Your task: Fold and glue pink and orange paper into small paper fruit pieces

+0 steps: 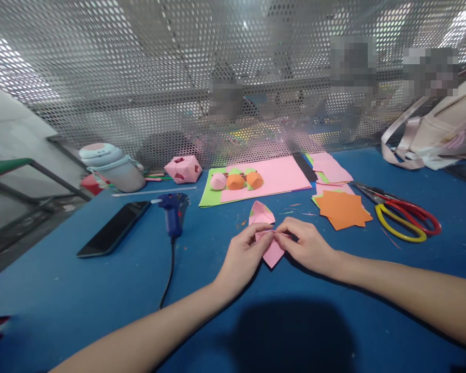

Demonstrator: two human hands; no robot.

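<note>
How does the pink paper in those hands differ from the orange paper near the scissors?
The left hand and right hand pinch the pink paper; the orange paper lies untouched. The pink paper is partly covered, while the top of the orange paper shows fully. Both have pointed corners.

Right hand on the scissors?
No, the right hand pinches pink paper together with the left hand, and the scissors lie apart on the table.
</note>
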